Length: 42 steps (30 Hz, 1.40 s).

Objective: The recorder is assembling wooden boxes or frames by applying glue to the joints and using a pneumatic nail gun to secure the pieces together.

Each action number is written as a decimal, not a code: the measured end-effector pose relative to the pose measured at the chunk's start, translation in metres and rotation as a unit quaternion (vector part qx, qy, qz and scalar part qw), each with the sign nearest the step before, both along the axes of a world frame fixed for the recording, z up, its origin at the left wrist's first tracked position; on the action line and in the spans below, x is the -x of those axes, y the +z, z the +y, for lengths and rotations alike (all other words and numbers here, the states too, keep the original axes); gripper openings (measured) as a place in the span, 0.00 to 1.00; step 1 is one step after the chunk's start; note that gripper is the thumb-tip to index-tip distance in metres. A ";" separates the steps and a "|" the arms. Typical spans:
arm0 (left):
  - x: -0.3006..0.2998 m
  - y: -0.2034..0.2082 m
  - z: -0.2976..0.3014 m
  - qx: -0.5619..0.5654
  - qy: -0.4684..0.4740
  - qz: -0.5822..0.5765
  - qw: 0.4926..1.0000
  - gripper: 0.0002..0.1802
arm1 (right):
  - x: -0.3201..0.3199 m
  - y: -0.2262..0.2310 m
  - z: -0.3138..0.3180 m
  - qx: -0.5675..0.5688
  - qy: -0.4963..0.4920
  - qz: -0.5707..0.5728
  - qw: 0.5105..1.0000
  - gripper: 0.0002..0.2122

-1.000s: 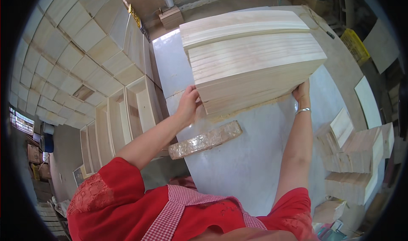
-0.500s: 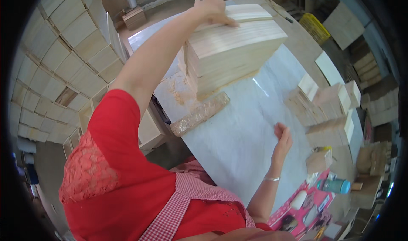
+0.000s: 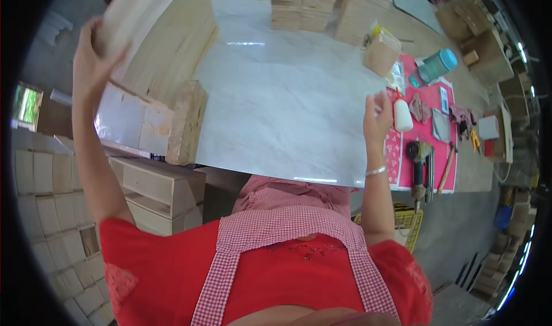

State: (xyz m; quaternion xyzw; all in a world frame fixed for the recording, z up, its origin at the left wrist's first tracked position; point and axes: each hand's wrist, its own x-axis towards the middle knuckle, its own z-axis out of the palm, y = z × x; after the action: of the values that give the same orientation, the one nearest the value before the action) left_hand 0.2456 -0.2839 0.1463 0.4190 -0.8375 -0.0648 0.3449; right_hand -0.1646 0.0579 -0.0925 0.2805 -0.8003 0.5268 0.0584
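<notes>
My left hand is raised at the upper left and grips the edge of a pale wooden board, blurred, at the top of a stack of pale boards on the table's left side. My right hand hovers over the right part of the white marbled table, fingers apart and holding nothing. It is just left of a white glue bottle. A rough wooden block lies at the table's left edge below the stack.
A red mat on the right carries a nail gun, a hammer and a teal jar. Small wooden boxes stand at the far edge. Wooden drawer units and stacked boxes fill the left.
My left hand has come off the top of the board stack to its left side, now gripping a board. My right hand has risen beside the glue bottle. The view has swung right.
</notes>
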 end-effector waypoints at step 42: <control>0.172 -0.117 0.160 -0.267 -0.409 -0.434 0.757 0.21 | -0.112 -0.045 0.072 0.043 0.156 -0.116 0.980 0.14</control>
State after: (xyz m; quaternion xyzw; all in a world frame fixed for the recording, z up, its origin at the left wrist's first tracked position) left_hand 0.0735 -0.1243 0.0292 0.0943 -0.9377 -0.2319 -0.2411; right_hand -0.0522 0.1299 -0.1374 0.3361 -0.7247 0.5921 -0.1064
